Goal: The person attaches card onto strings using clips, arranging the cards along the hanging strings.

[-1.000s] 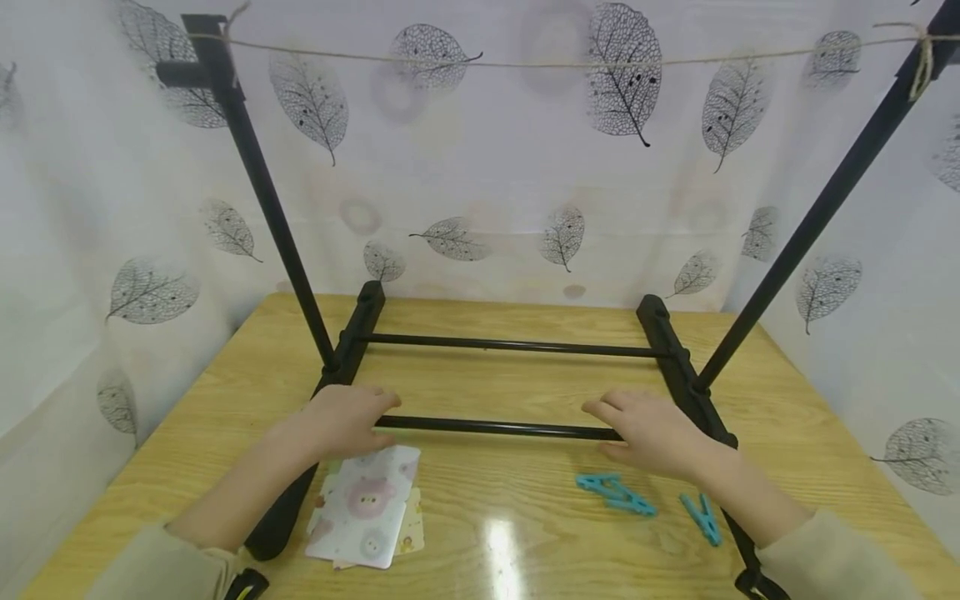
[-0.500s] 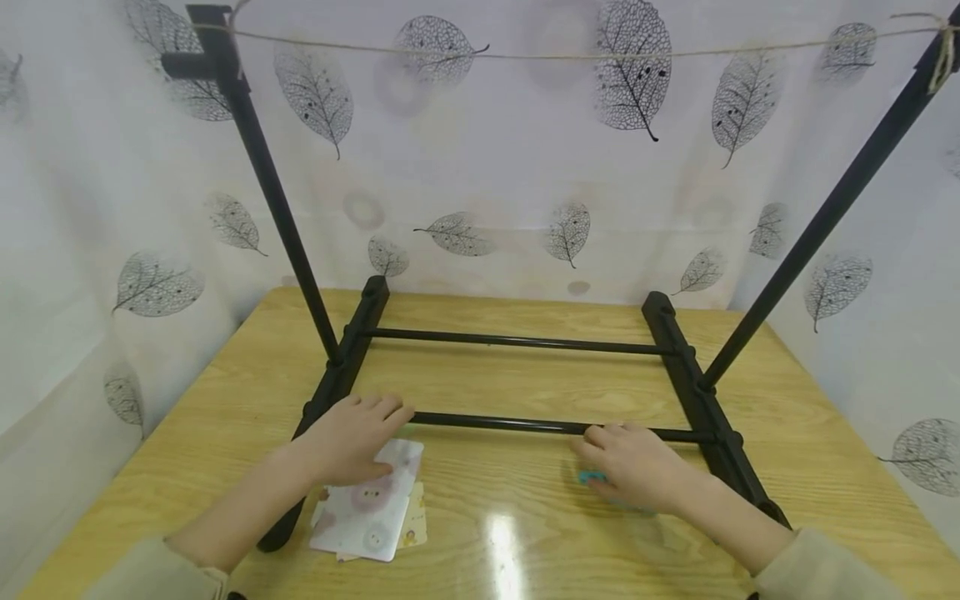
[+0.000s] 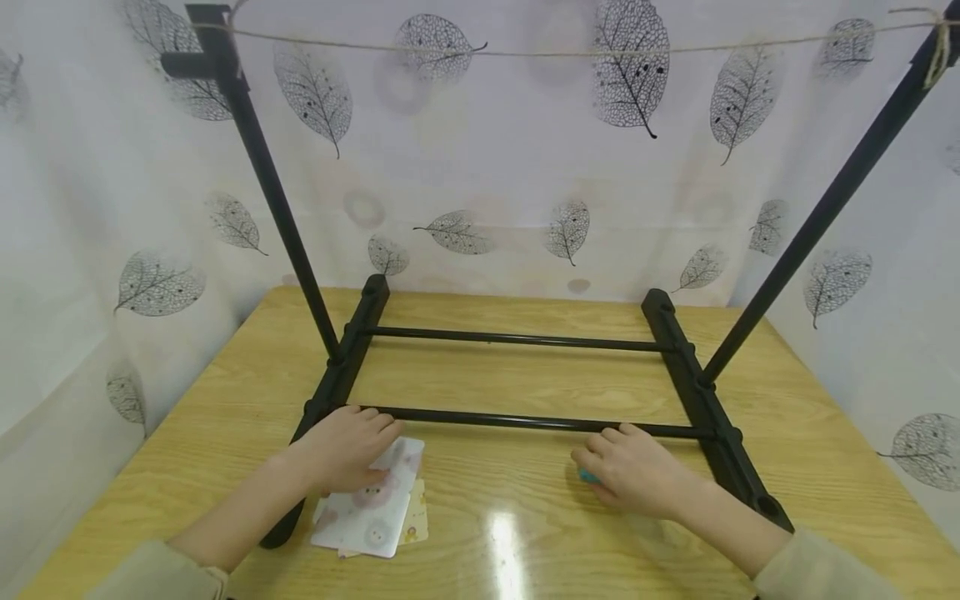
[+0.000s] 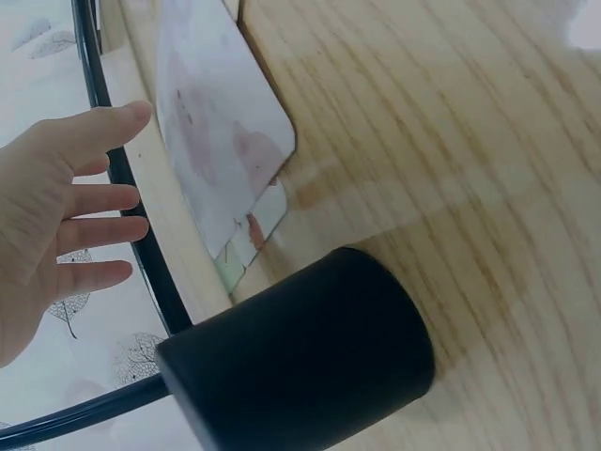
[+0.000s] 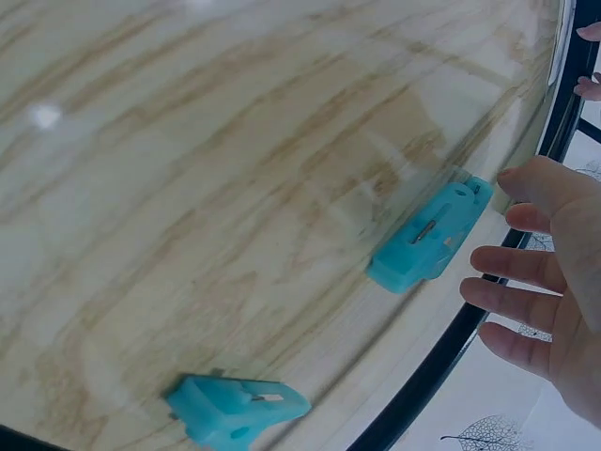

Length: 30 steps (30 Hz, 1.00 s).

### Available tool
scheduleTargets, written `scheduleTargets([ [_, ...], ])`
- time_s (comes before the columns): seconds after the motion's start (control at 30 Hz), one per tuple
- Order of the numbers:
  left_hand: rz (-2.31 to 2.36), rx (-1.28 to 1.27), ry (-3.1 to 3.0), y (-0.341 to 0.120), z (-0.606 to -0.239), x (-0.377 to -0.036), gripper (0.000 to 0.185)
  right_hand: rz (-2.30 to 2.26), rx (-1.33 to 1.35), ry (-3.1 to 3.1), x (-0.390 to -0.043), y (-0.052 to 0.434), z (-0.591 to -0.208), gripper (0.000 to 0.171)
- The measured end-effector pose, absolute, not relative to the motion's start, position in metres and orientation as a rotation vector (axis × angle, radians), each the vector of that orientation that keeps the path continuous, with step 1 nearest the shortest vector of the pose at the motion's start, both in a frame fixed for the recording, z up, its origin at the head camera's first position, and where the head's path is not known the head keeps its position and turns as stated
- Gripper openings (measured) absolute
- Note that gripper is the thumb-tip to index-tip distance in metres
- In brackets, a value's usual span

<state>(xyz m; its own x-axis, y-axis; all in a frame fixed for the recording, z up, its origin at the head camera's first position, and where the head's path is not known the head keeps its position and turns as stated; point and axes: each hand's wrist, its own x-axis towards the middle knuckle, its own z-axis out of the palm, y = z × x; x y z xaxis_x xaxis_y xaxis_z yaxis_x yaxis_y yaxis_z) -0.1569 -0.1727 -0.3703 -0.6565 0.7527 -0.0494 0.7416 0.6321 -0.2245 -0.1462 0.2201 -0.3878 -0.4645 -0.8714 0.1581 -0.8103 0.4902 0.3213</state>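
Observation:
My left hand (image 3: pixel 347 450) hovers over the upper part of a small stack of cards, its fingers loosely extended. The top card (image 3: pixel 365 523) is white with a pink animal face; a yellow card (image 3: pixel 415 521) peeks out below it. In the left wrist view the thumb points toward the white card (image 4: pixel 221 113) and nothing is in the hand. My right hand (image 3: pixel 637 471) is above the blue clothespins, mostly covering them in the head view. In the right wrist view its thumb is at the end of one clothespin (image 5: pixel 432 235), the fingers relaxed and apart; another clothespin (image 5: pixel 235 411) lies farther off.
A black frame stands on the wooden table (image 3: pixel 510 375), with a front crossbar (image 3: pixel 495 420) just beyond both hands and a rear crossbar (image 3: pixel 510 337). Its left post (image 3: pixel 273 200) and right post (image 3: pixel 817 200) rise at the sides, with a twine line (image 3: pixel 525 54) strung between them.
My right hand has come down and nearer, from beside the front crossbar to over the clothespins. The left hand has lowered over the cards. The cards stay put.

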Motion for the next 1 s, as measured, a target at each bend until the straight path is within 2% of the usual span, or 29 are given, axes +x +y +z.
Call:
scheduleTargets([
  [0.27, 0.290, -1.243, -2.934, -0.172, -0.372, -0.154, 0.055, -0.282, 1.432, -2.459, -0.143, 0.221, -0.389, 0.029],
  [0.5, 0.250, -1.281, -2.902, -0.174, -0.379, -0.155, 0.050, -0.248, 1.439, -2.429, -0.142, 0.224, -0.393, 0.030],
  [1.0, -0.016, -1.178, -3.089, -0.179, -0.388, -0.159, 0.052, -0.251, 1.466, -2.495, -0.142, 0.223, -0.395, 0.032],
])
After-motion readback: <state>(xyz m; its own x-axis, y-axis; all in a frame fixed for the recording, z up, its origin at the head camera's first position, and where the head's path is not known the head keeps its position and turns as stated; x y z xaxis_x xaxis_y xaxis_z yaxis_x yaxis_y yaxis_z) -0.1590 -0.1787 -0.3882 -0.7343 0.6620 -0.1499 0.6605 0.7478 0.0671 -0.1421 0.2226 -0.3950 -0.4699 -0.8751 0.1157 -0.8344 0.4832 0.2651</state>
